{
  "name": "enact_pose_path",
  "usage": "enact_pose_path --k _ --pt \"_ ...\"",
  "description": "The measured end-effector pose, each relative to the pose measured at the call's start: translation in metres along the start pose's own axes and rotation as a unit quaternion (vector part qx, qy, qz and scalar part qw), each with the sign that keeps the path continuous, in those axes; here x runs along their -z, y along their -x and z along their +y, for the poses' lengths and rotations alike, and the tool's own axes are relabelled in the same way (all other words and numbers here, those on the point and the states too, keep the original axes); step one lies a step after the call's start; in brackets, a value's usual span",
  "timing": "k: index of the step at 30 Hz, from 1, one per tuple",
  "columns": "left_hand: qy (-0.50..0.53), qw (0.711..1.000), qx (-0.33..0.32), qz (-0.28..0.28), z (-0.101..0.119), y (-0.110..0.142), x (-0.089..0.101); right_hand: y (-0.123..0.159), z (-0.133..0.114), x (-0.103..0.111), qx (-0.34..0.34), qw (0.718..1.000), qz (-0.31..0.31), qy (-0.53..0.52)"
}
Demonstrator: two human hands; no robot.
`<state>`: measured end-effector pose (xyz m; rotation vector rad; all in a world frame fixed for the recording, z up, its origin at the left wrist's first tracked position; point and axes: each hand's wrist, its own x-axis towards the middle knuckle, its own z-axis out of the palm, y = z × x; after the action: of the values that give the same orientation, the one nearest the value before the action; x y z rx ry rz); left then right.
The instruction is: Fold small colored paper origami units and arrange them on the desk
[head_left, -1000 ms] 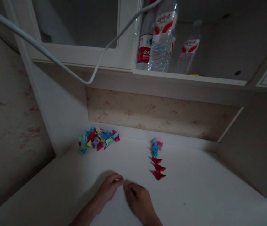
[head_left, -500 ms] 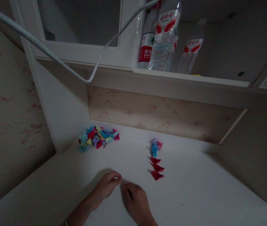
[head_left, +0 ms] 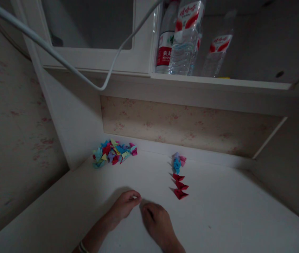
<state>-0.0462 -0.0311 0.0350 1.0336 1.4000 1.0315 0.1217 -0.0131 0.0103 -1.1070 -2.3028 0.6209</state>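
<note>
My left hand (head_left: 125,204) is held over the white tabletop, thumb and fingertips pressed together, and nothing shows in its pinch. Close beside it on the right, my right hand (head_left: 158,221) rests with curled fingers; a dark gap shows at the thumb, and no object is visible in it. Beyond my right hand, three red folded-paper pieces (head_left: 180,194) stand in a row. Behind them sits a small cluster of blue, purple and pink folded paper (head_left: 177,163). A larger pile of many-coloured folded paper (head_left: 114,153) lies at the back left. Neither hand touches any paper.
A white cabinet shelf (head_left: 218,81) overhangs the back of the table, with several plastic water bottles (head_left: 183,52) on it. A pale cable (head_left: 70,72) hangs across the upper left. Flowered wallpaper (head_left: 170,119) covers the back wall.
The view has turned slightly, so table, papers and shelf appear a little farther right and higher. Both hands keep the same closed pose, and the papers lie as before.
</note>
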Motion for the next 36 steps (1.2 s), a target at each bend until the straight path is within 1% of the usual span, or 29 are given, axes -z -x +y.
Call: enact_pose_path --k 5,8,12,15,18,20,23,26,29,32,34,36 --pt "0.003 1.0 -0.006 -0.005 0.009 0.008 -0.002 0.0 -0.002 0.002 0.003 1.0 0.0 -0.006" --pt "-0.006 1.0 -0.006 -0.003 0.011 0.011 -0.003 -0.001 -0.004 0.004 -0.001 1.0 0.001 -0.006" --pt "-0.007 1.0 -0.008 -0.002 0.009 0.009 -0.003 -0.001 -0.005 0.005 0.0 1.0 -0.003 -0.007" --pt "-0.009 1.0 -0.009 -0.013 0.007 0.007 -0.002 -0.001 -0.004 0.005 0.0 1.0 -0.006 -0.013" --pt "-0.013 1.0 0.003 -0.021 0.006 0.006 0.0 -0.001 -0.003 0.003 0.0 1.0 -0.001 -0.016" --pt "-0.014 1.0 0.006 -0.016 0.007 0.007 0.0 -0.001 -0.002 0.002 -0.001 1.0 0.0 -0.013" --pt "-0.015 1.0 -0.008 -0.007 0.007 0.008 -0.001 -0.001 -0.001 0.0 0.0 1.0 0.002 -0.015" --pt "-0.026 0.999 -0.025 -0.001 0.0 0.004 -0.001 -0.002 0.001 -0.001 -0.008 0.999 0.003 -0.031" --pt "-0.04 0.998 -0.052 0.008 -0.017 -0.009 0.0 -0.007 0.008 -0.003 -0.032 0.996 -0.005 -0.086" --pt "-0.036 0.996 -0.076 0.005 -0.027 -0.019 0.001 -0.017 0.016 -0.002 -0.08 0.979 0.006 -0.186" --pt "-0.039 0.997 -0.073 -0.004 -0.023 -0.017 0.003 -0.025 0.022 -0.001 -0.118 0.957 0.005 -0.266" --pt "-0.054 0.997 -0.048 -0.019 -0.013 -0.01 0.005 -0.037 0.028 -0.001 -0.152 0.93 -0.009 -0.335"
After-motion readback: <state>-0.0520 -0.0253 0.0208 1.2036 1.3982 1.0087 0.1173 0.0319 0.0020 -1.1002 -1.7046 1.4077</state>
